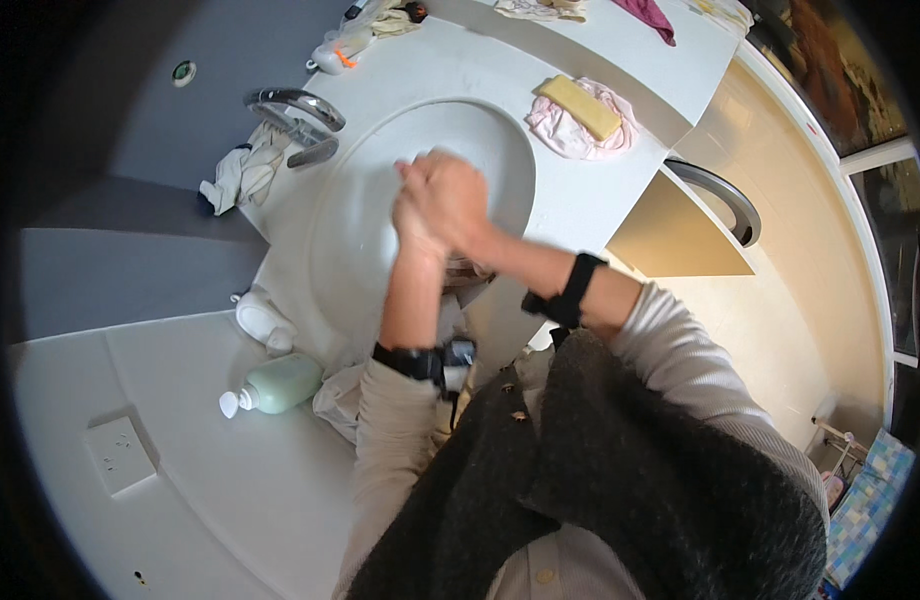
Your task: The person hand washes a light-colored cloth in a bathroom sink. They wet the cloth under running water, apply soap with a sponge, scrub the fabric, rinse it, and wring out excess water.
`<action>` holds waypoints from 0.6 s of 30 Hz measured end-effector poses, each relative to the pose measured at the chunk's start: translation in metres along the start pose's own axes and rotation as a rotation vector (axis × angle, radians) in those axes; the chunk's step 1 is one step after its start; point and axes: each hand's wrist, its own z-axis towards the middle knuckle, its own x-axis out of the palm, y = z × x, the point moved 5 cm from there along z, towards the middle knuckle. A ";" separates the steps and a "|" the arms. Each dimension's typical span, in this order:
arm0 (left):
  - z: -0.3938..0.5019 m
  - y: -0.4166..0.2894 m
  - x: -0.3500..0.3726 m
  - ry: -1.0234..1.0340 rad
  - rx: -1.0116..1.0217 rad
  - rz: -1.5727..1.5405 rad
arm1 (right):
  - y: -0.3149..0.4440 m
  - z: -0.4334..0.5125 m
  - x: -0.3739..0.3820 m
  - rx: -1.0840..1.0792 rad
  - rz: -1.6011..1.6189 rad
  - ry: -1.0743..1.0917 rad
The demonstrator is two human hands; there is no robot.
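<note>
Over the white washbasin [370, 180], my left hand [413, 217] and my right hand [451, 191] are pressed together, the right lying partly over the left. Both are blurred, and whether anything lies between the palms is hidden. A chrome faucet [314, 135] arches at the basin's far left edge. Beneath my wrists, some crumpled cloth [464, 271] shows at the near side of the basin. To the right of the basin, a yellow soap bar [580, 106] rests on a folded pink-and-white cloth [561, 135].
A green pump bottle [284, 384] and a white bottle [263, 319] are at the left. Light-coloured cloths [254, 169] lie beside the faucet. A magenta cloth [651, 16] hangs over the raised white ledge. At the right, a curved grey handle [722, 195] sticks out.
</note>
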 end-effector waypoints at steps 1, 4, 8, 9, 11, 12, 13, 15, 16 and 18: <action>-0.005 0.000 0.023 0.562 -0.173 -0.195 | 0.006 -0.009 0.003 -0.119 0.028 -0.027; -0.002 -0.004 0.005 0.108 0.046 -0.108 | -0.021 -0.005 0.022 0.188 -0.005 0.223; -0.014 0.002 -0.023 -0.551 -0.005 0.183 | -0.028 0.011 0.005 0.117 0.001 -0.040; -0.004 0.001 -0.015 -0.113 -0.021 0.082 | -0.017 0.009 0.005 0.001 -0.003 0.021; -0.005 -0.004 -0.007 0.369 -0.047 -0.063 | 0.011 -0.005 0.000 -0.219 0.025 0.053; -0.004 0.000 -0.010 0.329 -0.066 -0.031 | 0.009 -0.004 0.001 -0.162 0.018 0.090; -0.001 0.001 -0.015 0.211 -0.099 0.028 | 0.006 -0.001 0.001 -0.104 0.009 0.128; -0.017 -0.003 -0.052 -0.892 -0.009 0.157 | -0.028 0.013 0.006 0.337 -0.047 0.237; -0.013 -0.004 -0.044 -0.793 -0.010 0.083 | -0.021 0.011 0.006 0.216 -0.042 0.197; 0.001 -0.003 0.006 0.224 -0.030 0.001 | 0.002 0.001 0.000 -0.071 -0.048 0.033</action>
